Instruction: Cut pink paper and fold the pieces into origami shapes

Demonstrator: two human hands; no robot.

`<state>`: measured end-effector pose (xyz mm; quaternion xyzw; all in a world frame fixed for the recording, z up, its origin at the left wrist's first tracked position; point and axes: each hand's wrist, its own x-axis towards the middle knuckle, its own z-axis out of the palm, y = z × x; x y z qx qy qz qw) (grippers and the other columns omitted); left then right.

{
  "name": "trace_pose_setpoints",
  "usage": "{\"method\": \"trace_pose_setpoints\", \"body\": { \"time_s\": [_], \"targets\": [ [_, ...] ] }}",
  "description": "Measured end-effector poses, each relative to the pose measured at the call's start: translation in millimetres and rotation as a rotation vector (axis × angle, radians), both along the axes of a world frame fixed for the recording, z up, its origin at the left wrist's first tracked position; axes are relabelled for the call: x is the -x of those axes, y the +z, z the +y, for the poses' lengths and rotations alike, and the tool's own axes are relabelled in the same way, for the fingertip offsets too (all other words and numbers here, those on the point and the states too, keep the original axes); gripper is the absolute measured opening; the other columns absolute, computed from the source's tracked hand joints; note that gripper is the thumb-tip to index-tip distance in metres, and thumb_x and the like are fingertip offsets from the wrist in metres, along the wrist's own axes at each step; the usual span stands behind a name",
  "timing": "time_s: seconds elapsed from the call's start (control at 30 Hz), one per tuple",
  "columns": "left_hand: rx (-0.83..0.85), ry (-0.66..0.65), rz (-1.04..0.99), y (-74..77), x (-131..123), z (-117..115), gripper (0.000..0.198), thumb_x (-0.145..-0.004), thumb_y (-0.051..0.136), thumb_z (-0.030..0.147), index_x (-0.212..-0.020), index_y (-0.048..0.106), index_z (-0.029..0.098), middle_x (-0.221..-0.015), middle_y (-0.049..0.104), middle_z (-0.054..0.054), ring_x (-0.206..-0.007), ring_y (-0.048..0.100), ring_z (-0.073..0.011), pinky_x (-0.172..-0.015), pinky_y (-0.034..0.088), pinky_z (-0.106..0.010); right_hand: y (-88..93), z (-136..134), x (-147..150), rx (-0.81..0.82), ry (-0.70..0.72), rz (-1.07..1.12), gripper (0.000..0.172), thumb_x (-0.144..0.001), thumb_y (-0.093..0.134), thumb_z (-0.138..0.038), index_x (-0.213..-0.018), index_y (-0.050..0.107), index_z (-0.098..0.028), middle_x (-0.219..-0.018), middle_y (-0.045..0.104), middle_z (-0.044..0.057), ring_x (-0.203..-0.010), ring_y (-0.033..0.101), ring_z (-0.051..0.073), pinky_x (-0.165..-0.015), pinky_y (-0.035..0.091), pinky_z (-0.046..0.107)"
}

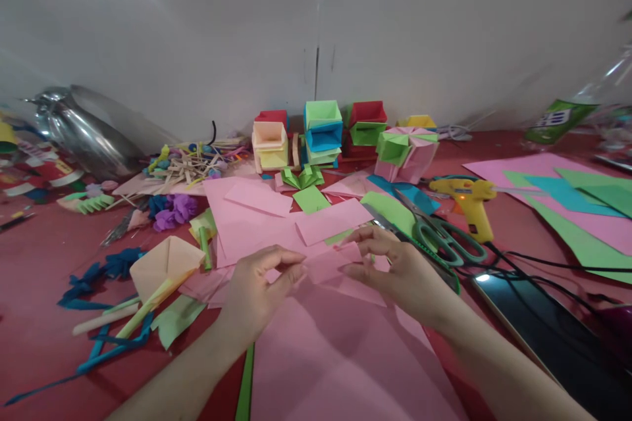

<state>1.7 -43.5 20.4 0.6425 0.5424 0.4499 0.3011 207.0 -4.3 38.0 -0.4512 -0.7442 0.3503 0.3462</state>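
My left hand (257, 289) and my right hand (395, 270) both pinch a small folded piece of pink paper (328, 266), held just above a large pink sheet (336, 355) on the red table (39, 335). The left fingers grip its left edge, the right fingers its right edge. More pink sheets (257, 217) lie just behind the hands.
Green-handled scissors (439, 237) and a yellow glue gun (471, 204) lie to the right, with black cables and a dark tablet (548, 335). Folded paper boxes (320, 131) stand at the back by the wall. Paper flowers, sticks and scraps cover the left; coloured sheets (577, 210) lie far right.
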Motion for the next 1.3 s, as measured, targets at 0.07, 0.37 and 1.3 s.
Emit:
{"method": "trace_pose_setpoints", "body": {
  "time_s": [0.07,0.37,1.3],
  "targets": [
    [-0.198,-0.032,0.068,1.1,-1,-2,0.008,-0.079,0.061,0.016,-0.081,0.068,0.019,-0.077,0.068,-0.002,-0.073,0.061,-0.0145,-0.068,0.045,-0.025,-0.4,-2,1,-0.141,0.034,-0.035,0.005,-0.073,0.066,-0.026,-0.075,0.065,-0.022,-0.093,0.059,0.004,-0.092,0.055,0.020,-0.083,0.043,0.034],
    [-0.455,-0.044,0.178,8.4,1,-9,0.016,-0.075,0.064,0.011,-0.086,0.067,0.022,-0.076,0.066,-0.002,-0.075,0.058,-0.0165,-0.071,0.044,-0.027,-0.6,-4,0,-0.570,0.074,-0.145,0.009,-0.077,0.061,-0.018,-0.076,0.067,-0.023,-0.074,0.067,0.003,-0.076,0.055,0.020,-0.072,0.042,0.035],
    [0.452,0.125,-0.919,-2.1,-14,-1,0.021,-0.067,0.073,0.031,-0.065,0.061,0.015,-0.059,0.061,0.003,-0.061,0.066,-0.0140,-0.054,0.049,-0.020,-4.6,-20,10,-0.545,-0.028,-0.101,0.018,-0.080,0.053,-0.016,-0.095,0.059,-0.022,-0.081,0.061,0.005,-0.080,0.057,0.020,-0.071,0.045,0.034]
  ]
}}
